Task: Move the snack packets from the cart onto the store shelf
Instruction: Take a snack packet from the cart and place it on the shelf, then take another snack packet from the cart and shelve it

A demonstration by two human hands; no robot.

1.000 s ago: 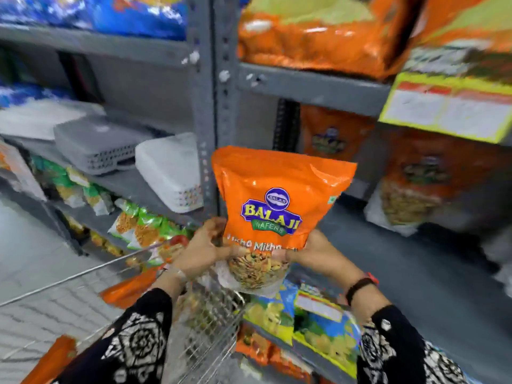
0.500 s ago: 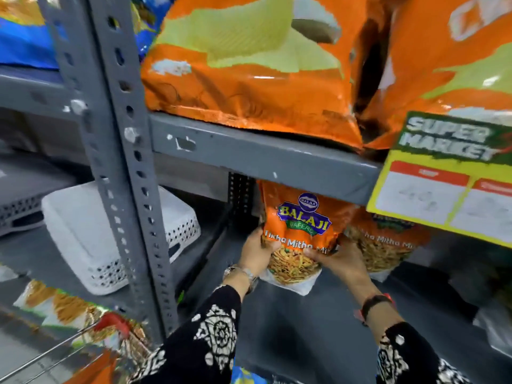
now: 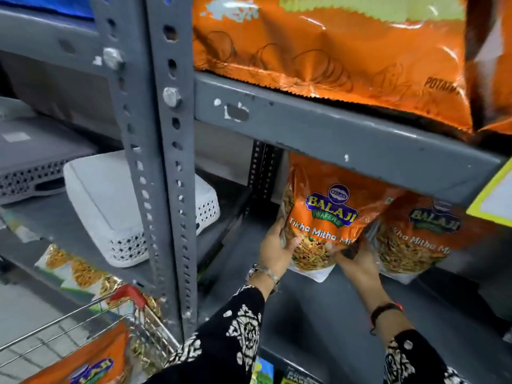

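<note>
An orange Balaji snack packet (image 3: 327, 214) stands upright on the grey shelf board (image 3: 313, 309), its top hidden behind the shelf beam above. My left hand (image 3: 275, 246) grips its lower left edge. My right hand (image 3: 353, 254) holds its lower right corner. A second identical packet (image 3: 421, 234) stands just to its right, touching it. The wire cart (image 3: 83, 328) sits at the bottom left with another orange packet (image 3: 83, 361) inside.
A perforated grey upright post (image 3: 158, 167) stands left of my hands. White (image 3: 110, 209) and grey (image 3: 36, 162) plastic baskets lie on the left shelf. Large orange chip bags (image 3: 332, 51) fill the shelf above. A yellow price tag (image 3: 496, 200) hangs at right.
I have carried the packet from above the cart into the shelf bay and set it beside the other packet. The view has moved closer to the shelf.
</note>
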